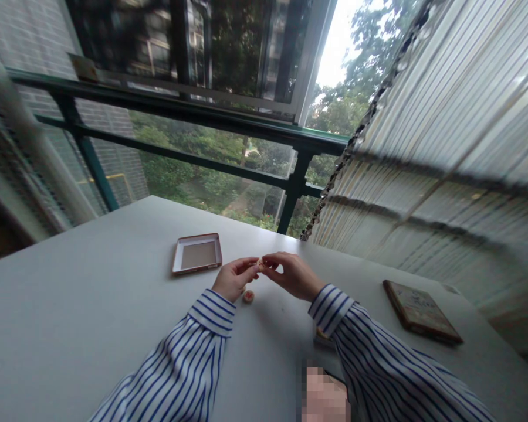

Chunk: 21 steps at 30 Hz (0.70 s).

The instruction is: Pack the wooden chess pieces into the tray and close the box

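Observation:
Over the middle of the white table, my left hand point(234, 279) and my right hand point(294, 274) meet fingertip to fingertip. Pinched between them is a small round wooden game piece point(260, 265) with reddish marks, much like a Chinese chess piece; the fingers cover most of it. Just below my left hand, a second round game piece point(248, 296) with a red character lies face up on the table. Another pale piece peeks out beside it, mostly hidden by my left hand. Both my sleeves are blue-and-white striped.
A shallow open tin or box lid point(220, 252) lies left of my hands. At the right sits a flat brown box point(422, 310) with a worn picture. Something dark and yellowish point(323, 338) is partly under my right sleeve. Railing point(193, 120) and curtain point(426, 170) border the table point(114, 316).

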Each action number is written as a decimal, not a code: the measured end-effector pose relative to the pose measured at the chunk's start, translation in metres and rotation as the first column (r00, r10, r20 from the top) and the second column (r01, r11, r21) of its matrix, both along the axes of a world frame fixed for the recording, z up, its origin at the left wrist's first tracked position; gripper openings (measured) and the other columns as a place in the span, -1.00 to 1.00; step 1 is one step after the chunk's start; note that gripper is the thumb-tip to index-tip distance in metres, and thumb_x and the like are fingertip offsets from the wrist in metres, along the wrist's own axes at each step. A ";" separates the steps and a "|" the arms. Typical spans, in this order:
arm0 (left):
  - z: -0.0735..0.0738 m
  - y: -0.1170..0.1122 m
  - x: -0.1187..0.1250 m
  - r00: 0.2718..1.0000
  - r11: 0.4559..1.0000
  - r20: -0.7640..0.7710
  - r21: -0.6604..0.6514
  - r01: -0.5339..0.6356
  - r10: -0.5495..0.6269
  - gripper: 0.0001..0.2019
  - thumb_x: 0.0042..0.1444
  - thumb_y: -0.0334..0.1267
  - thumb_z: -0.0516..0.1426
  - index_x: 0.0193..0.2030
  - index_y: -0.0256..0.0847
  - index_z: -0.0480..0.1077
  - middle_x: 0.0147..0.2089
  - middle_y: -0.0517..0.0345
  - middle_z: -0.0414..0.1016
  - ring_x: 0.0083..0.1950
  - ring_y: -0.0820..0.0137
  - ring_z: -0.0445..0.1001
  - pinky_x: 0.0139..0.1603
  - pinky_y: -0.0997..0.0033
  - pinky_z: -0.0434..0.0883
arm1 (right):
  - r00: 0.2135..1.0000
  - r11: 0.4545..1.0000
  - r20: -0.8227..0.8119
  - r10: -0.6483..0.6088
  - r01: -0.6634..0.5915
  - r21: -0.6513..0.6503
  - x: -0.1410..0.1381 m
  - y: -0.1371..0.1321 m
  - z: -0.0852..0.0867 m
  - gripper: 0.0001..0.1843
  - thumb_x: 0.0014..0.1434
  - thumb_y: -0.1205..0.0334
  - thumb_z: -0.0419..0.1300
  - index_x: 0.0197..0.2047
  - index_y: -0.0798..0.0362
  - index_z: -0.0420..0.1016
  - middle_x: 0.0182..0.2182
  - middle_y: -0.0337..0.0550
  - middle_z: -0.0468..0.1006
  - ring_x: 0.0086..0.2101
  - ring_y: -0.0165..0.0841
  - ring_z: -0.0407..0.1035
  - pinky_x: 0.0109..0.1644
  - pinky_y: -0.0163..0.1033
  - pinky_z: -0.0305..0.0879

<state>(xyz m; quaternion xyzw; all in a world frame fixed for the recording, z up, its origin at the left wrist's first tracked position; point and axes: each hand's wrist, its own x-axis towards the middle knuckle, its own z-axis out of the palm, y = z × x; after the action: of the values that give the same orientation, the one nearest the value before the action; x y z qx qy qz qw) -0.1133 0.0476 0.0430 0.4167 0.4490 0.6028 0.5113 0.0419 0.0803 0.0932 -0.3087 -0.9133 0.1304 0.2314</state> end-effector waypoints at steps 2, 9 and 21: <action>0.001 -0.001 0.001 1.000 1.000 -0.002 0.001 0.013 -0.013 -0.56 -0.36 -0.15 0.31 -0.28 -0.35 0.45 -0.44 0.06 0.53 -0.48 0.44 0.44 -0.38 0.41 0.35 | 1.000 1.000 -0.020 0.005 -0.005 -0.024 0.001 -0.002 0.000 -0.77 0.16 0.15 0.03 -0.27 0.07 0.45 -0.43 -0.19 0.48 -0.41 -0.46 0.31 -0.31 -0.37 0.18; -0.004 0.000 0.003 0.999 0.999 0.001 0.025 0.038 -0.038 -0.56 -0.34 -0.17 0.31 -0.27 -0.35 0.43 -0.33 0.00 0.55 -0.28 0.34 0.49 -0.20 0.33 0.41 | 0.997 0.995 -0.071 0.040 -0.046 -0.085 0.003 -0.007 0.002 -0.75 0.18 0.17 0.00 -0.31 0.08 0.45 -0.45 -0.21 0.49 -0.44 -0.48 0.32 -0.33 -0.38 0.21; -0.004 -0.005 0.009 0.998 0.996 -0.057 0.083 0.007 -0.002 -0.60 -0.29 -0.15 0.29 -0.30 -0.35 0.40 -0.29 -0.03 0.54 -0.23 0.30 0.50 -0.10 0.27 0.41 | 0.989 0.992 -0.141 -0.037 0.019 -0.127 0.028 -0.005 -0.004 -0.68 0.08 0.18 0.11 -0.10 0.10 0.42 -0.32 -0.12 0.53 -0.34 -0.41 0.39 -0.22 -0.29 0.30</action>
<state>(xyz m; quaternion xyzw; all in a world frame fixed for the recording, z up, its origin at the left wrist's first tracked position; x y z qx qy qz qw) -0.1042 0.0422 0.0390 0.4556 0.4366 0.6078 0.4820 0.0700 0.0756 0.0888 -0.3255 -0.8799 0.2060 0.2784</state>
